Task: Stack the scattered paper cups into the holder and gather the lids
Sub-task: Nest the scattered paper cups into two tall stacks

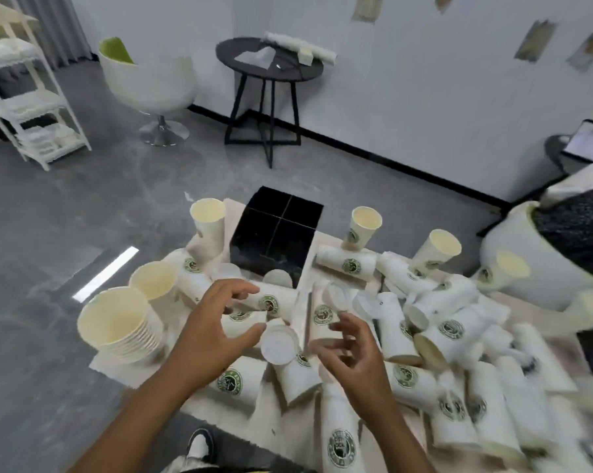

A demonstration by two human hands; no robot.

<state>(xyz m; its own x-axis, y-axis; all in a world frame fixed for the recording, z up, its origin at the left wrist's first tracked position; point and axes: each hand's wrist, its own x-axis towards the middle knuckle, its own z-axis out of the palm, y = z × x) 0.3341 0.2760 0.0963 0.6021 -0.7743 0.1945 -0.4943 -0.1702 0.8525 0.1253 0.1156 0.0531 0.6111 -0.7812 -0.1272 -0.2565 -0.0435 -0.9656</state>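
Many white paper cups with green logos [424, 336] lie scattered on the low table [284, 421]. At its far edge stands the black four-compartment holder [278, 230]. My left hand [216, 322] curls round a cup lying on its side [245, 320], fingers above and thumb below. Just right of it, my right hand [351, 353] hovers with loosely bent fingers beside another cup [322, 315]; I see no grip. Nested cup stacks [117, 322] [155, 281] stand at the left. Round lids [336, 297] [278, 278] lie among the cups.
Single upright cups [208, 220] [365, 223] [441, 247] flank the holder. A white chair with a dark cushion [561, 254] crowds the table's right side. Beyond are a round black side table [271, 63], a white swivel chair [151, 83] and a white shelf [25, 97].
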